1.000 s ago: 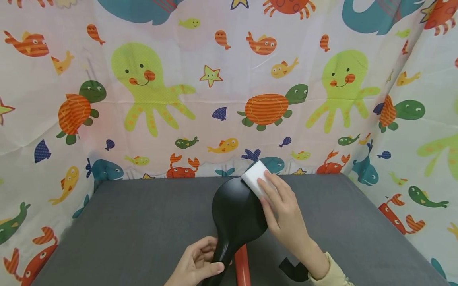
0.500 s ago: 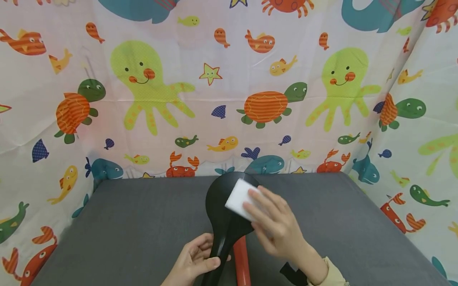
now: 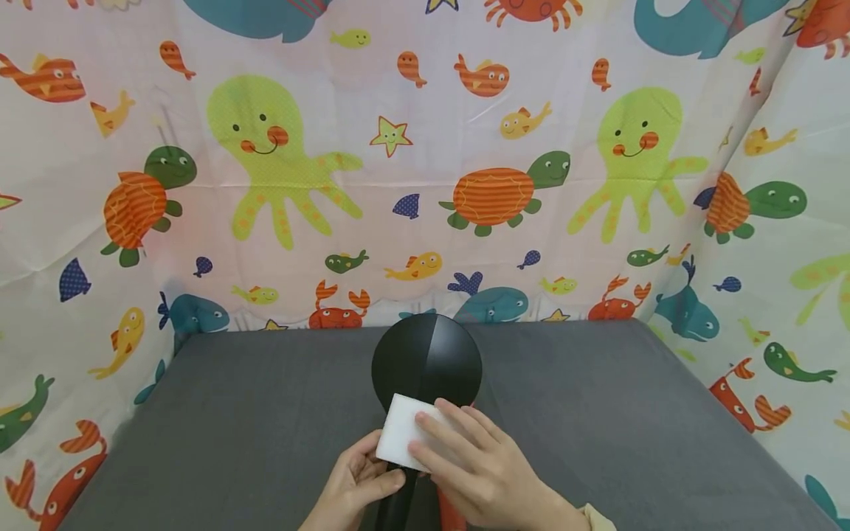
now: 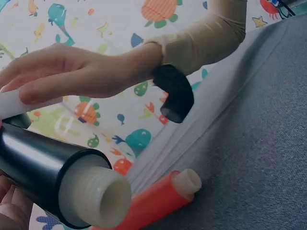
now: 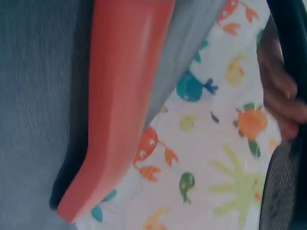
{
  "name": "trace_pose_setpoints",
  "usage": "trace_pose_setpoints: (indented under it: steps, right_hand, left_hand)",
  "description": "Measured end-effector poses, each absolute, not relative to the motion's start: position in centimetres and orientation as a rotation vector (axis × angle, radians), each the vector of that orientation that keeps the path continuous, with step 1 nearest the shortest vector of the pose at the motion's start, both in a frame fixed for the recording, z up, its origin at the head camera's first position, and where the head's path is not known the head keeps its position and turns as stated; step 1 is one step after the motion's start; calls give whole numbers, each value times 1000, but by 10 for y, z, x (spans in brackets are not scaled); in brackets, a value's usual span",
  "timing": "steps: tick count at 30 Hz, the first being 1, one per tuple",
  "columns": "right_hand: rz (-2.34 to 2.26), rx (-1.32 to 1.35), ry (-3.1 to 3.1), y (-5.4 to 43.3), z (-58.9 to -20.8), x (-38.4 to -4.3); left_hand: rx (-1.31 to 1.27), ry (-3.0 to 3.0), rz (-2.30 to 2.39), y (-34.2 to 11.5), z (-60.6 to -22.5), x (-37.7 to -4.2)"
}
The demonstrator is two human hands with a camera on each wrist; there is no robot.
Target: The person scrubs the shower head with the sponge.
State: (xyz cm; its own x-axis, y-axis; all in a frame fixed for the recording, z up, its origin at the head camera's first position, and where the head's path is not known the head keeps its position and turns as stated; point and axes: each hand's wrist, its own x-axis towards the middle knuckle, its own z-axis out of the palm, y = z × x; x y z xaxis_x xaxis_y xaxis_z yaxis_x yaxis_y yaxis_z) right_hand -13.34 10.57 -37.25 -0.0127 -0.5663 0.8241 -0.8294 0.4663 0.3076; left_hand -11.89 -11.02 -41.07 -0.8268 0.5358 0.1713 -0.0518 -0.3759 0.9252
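Head view high, wrist views close.

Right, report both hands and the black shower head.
Left hand gripping black shower head. Right hand holding white sponge over it. Red handle lies close by, seemingly not blocking.

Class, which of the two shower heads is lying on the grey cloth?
The red shower head: it rests on the grey cloth, whereas the black shower head is held in the left grip.
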Motion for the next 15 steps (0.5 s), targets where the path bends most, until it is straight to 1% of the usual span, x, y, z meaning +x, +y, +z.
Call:
trace_pose_setpoints:
  steps: [2, 5, 7, 9, 12, 15]
  right_hand:
    - [334, 1164, -1687, 113, -369, -140]
    - [426, 992, -1716, 127, -363, -155]
    - [520, 885, -1772, 133, -361, -159]
    - [590, 835, -1794, 134, -361, -161]
    - [575, 872, -1754, 126, -365, -154]
    - [451, 1006, -1675, 113, -370, -143]
  left_hand:
    - [659, 1464, 2252, -110, -411, -119]
    - [640, 1407, 2254, -111, -409, -119]
    - [625, 1391, 2249, -111, -409, -119]
    - [596, 1388, 2235, -112, -408, -119]
    - [547, 1376, 2222, -111, -408, -119]
    - [567, 1301, 2239, -111, -410, -120]
